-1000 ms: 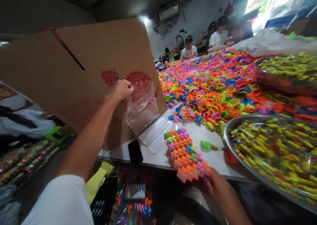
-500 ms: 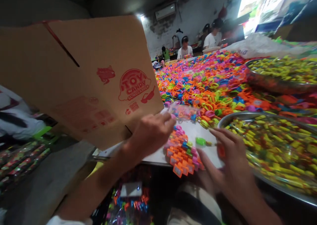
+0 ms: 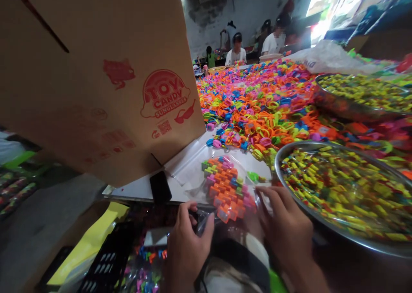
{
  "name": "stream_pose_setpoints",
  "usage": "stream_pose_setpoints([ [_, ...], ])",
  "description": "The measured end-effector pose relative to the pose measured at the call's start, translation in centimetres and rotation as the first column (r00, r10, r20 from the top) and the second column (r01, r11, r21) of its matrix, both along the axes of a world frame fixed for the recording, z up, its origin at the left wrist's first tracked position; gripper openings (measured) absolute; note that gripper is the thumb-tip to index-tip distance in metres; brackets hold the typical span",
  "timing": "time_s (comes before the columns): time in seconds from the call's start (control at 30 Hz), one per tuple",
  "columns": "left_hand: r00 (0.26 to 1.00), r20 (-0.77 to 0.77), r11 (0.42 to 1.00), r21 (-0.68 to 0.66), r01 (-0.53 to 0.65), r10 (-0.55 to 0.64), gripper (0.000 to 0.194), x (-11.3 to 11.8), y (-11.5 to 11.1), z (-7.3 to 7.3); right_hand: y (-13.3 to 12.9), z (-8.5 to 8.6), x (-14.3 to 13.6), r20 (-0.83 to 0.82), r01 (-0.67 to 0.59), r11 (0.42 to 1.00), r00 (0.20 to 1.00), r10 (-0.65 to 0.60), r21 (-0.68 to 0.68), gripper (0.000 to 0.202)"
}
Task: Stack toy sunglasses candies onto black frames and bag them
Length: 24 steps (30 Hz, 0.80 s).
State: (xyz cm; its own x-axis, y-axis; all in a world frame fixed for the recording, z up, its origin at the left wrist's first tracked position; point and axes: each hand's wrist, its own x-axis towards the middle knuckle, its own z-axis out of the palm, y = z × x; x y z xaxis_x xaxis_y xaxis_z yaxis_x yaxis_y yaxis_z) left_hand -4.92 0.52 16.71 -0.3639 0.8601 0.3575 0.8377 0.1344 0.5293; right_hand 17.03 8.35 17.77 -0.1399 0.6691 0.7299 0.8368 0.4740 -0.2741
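A clear plastic bag [image 3: 193,193] lies at the table's front edge, around a block of orange, pink, blue and green plastic toy pieces [image 3: 227,187] packed in rows. At the near left corner of the bag is my left hand [image 3: 189,241], fingers curled and thumb raised, with clear film between them. My right hand [image 3: 285,224] pinches the film at the right side of the block. Just beyond its fingertips lies a loose green piece [image 3: 253,176]. Close by on the right stands a metal basin [image 3: 279,164] of yellow wrapped candies [image 3: 341,185].
An open cardboard box [image 3: 135,155] stands at the left, a black phone [image 3: 160,187] by its base. Loose colourful toy pieces [image 3: 257,108] cover the table behind, with a second basin [image 3: 331,97]. Below are a black crate [image 3: 107,258] and yellow sheet [image 3: 93,237]. People sit far back.
My left hand has come down and toward me from above the toy block to the table's front edge. My right hand has moved slightly. The phone now shows, and the view has shifted.
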Motion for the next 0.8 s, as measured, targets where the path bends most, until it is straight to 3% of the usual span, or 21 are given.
stream_pose_setpoints([
  [0.07, 0.993, -0.009, 0.993, 0.002, 0.121, -0.121, 0.039, 0.3, 0.6, -0.1, -0.7, -0.4, -0.6, -0.015, 0.025, 0.999, 1.000, -0.026, -0.044, 0.025],
  [0.17, 0.958, -0.155, 0.968, 0.030, 0.251, -0.243, 0.012, 0.0, 1.4, -0.3, -1.1, -1.1, -0.6, -0.040, 0.074, 0.988, 0.996, -0.080, -0.138, 0.030],
  [0.2, 0.953, -0.196, 0.969, 0.042, 0.243, -0.230, 0.005, -0.3, 1.5, -0.5, -1.1, -1.3, -0.5, -0.056, 0.077, 0.984, 0.995, -0.087, -0.162, 0.030],
  [0.3, 0.970, -0.216, 0.990, 0.053, 0.128, -0.114, 0.010, -1.8, 1.4, -1.8, -1.1, -1.8, 0.4, -0.146, 0.045, 0.977, 0.986, -0.077, -0.208, 0.031],
  [0.37, 0.987, -0.155, 0.999, -0.024, 0.044, -0.047, 0.010, -2.7, 1.0, -2.9, -1.0, -2.5, 1.0, -0.234, 0.036, 0.969, 0.968, -0.094, -0.243, 0.032],
  [0.43, 0.998, -0.065, 0.983, -0.185, 0.001, -0.013, 0.014, -3.4, 0.8, -4.0, -0.7, -3.4, 1.6, -0.317, 0.071, 0.945, 0.932, -0.177, -0.321, 0.037],
  [0.5, 0.997, 0.074, 0.940, -0.339, 0.034, -0.009, 0.025, -3.8, 1.2, -4.8, 0.1, -4.5, 1.9, -0.384, 0.076, 0.899, 0.886, -0.259, -0.432, 0.042],
  [0.57, 0.971, 0.240, 0.920, -0.381, 0.091, 0.004, 0.043, -4.1, 2.8, -5.4, 1.7, -5.3, 1.7, -0.442, -0.030, 0.847, 0.863, -0.247, -0.531, 0.045],
  [0.7, 0.832, 0.551, 0.988, -0.156, 0.019, 0.071, 0.060, -4.8, 9.3, -5.3, 7.7, -5.2, -0.6, -0.589, -0.302, 0.746, 0.795, -0.146, -0.593, 0.055],
  [0.8, 0.552, 0.833, 0.999, 0.003, -0.037, 0.018, 0.063, -4.8, 14.9, -5.2, 12.7, -3.8, -3.0, -0.679, -0.420, 0.695, 0.721, -0.135, -0.583, 0.061],
])
